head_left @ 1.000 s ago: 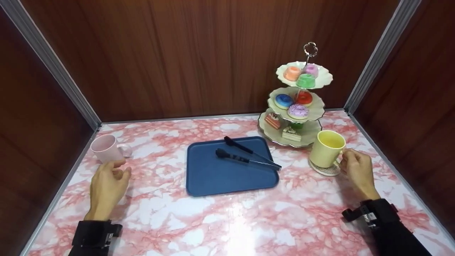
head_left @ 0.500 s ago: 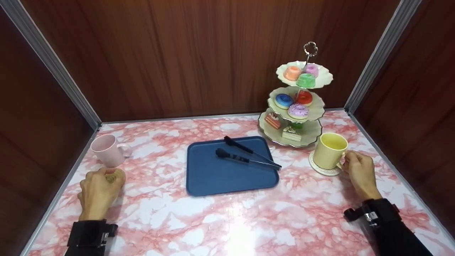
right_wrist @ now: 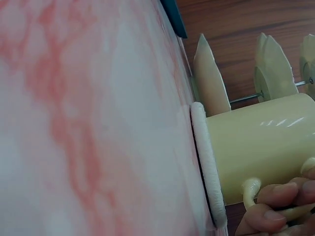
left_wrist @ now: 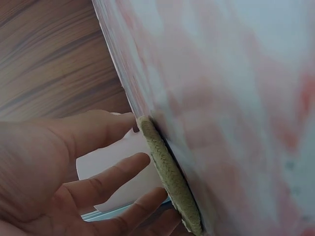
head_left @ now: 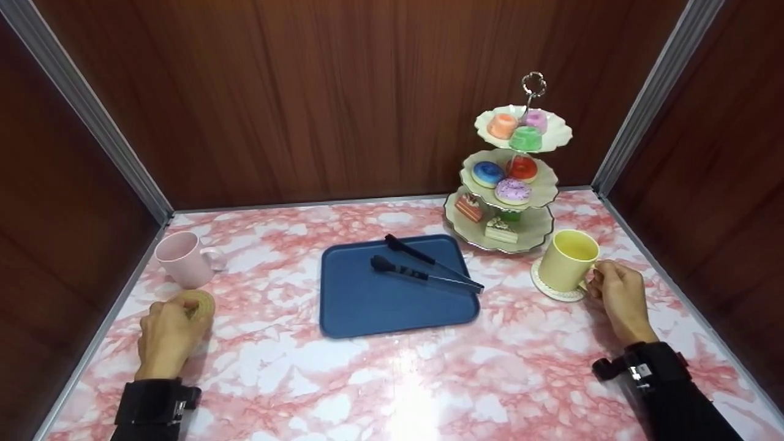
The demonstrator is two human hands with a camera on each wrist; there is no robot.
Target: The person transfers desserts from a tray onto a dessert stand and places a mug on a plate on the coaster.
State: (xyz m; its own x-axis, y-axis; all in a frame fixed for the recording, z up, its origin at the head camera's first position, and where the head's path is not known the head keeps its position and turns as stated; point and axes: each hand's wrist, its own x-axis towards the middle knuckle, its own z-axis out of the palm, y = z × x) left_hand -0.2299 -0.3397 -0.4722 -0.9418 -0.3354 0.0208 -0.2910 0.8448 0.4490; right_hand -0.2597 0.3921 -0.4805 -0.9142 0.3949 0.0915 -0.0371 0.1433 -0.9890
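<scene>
On the left, a tan woven coaster (head_left: 205,300) lies on the table, shown edge-on as a braided disc (left_wrist: 170,177) in the left wrist view. My left hand (head_left: 168,334) is over its near left part. The thumb and spread fingers (left_wrist: 113,174) touch or nearly touch it. Behind it stands a pink mug (head_left: 184,260), handle to the right. On the right, my right hand (head_left: 618,300) pinches the handle of a yellow mug (head_left: 566,263). That mug stands upright on a white coaster (head_left: 545,291); the right wrist view shows my fingers (right_wrist: 278,194) curled round its handle.
A blue tray (head_left: 355,306) lies in the middle, with black-tipped tongs (head_left: 404,269) across its right side. Behind the yellow mug rises a three-tier stand (head_left: 536,226) of toy sweets. Brown wood-grain panels (head_left: 343,104) enclose the back and sides.
My left hand, loosely curled a second ago, has come down; the tan coaster now shows by it. The yellow mug has shifted slightly down and right with my right hand still holding its handle.
</scene>
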